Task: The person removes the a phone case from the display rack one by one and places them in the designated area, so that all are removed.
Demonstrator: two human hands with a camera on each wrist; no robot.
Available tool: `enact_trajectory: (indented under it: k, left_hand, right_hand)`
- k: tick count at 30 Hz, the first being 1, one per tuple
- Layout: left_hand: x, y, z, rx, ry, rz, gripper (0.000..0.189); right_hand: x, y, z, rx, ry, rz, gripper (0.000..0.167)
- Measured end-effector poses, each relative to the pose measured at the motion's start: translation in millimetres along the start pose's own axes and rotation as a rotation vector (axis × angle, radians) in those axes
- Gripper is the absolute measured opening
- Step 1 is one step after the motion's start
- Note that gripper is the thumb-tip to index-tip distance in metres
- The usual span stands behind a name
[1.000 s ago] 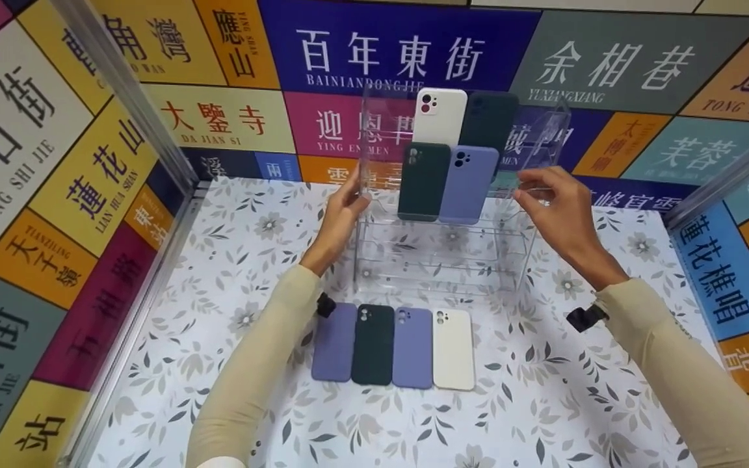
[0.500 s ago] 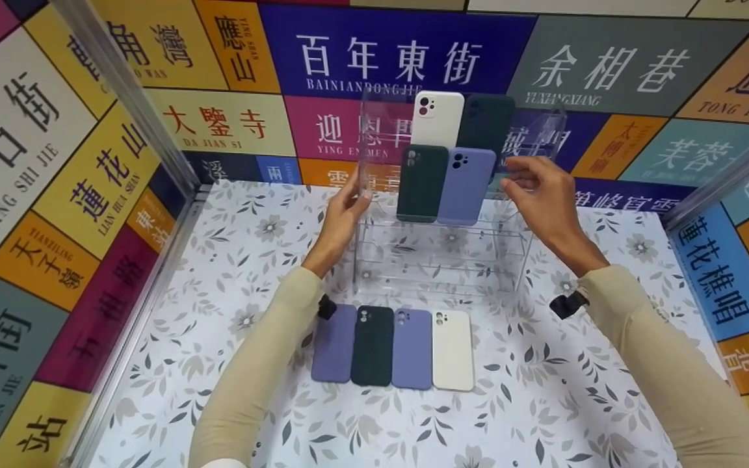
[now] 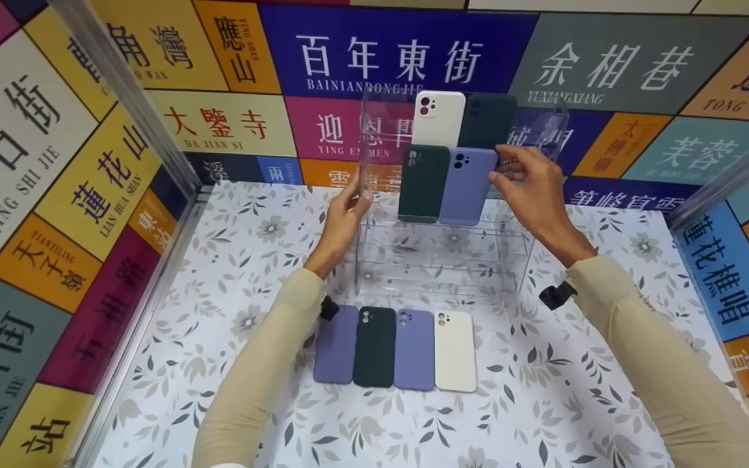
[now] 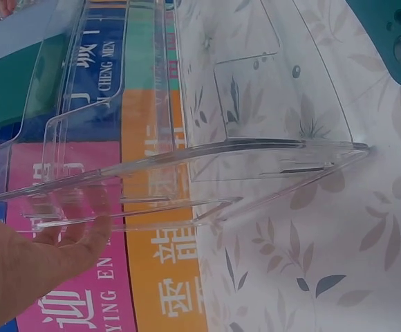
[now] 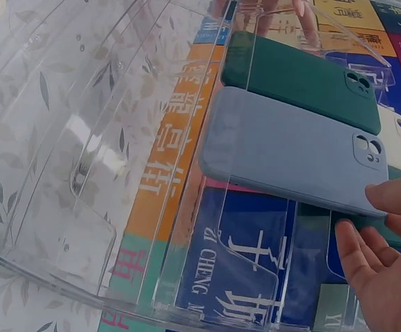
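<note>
I have the lilac case (image 3: 469,188) at the front of the clear rack (image 3: 436,260), standing on end and leaning back, its plain matt back toward me and its camera cutout with round holes at the top left corner. The right hand (image 3: 536,192) pinches its upper right edge, thumb in front and fingers behind, so that corner is partly covered from my head view. The left hand (image 3: 341,224) grips the rack's left side panel. Just left of the lilac case stands a dark green case (image 3: 423,185); I can't tell whether the two touch. Farther back and higher are a white case (image 3: 438,118) on the left and a second green case (image 3: 488,118) on the right, both with their lower parts hidden by the front pair. On the leaf-patterned table (image 3: 543,403), nearer to me, a row (image 3: 374,348) of four more cases lies flat: lilac, green, lilac, white from left to right. The left wrist camera (image 3: 329,308) overlaps the row's far left corner. Colourful lettered walls (image 3: 400,52) close the far, left and right sides.
</note>
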State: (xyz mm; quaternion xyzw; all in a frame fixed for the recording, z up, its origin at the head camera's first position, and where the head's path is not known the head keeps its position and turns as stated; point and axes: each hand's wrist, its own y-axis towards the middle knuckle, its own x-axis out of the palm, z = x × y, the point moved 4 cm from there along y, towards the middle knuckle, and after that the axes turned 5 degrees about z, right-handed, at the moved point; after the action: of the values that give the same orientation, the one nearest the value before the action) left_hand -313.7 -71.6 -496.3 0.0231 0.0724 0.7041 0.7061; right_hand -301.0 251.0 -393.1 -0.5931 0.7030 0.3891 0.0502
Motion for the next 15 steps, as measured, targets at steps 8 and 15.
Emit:
enact_trajectory:
  k: [8, 15]
  left_hand:
    - [0.7, -1.3, 1.5, 0.004, 0.008, 0.006, 0.065]
    - [-1.0, -1.1, 0.1, 0.001, -0.018, 0.015, 0.064]
  right_hand:
    - [6.4, -0.4, 0.6, -0.038, 0.027, 0.026, 0.041]
    - [8.3, -3.2, 1.1, -0.022, 0.053, 0.070, 0.034]
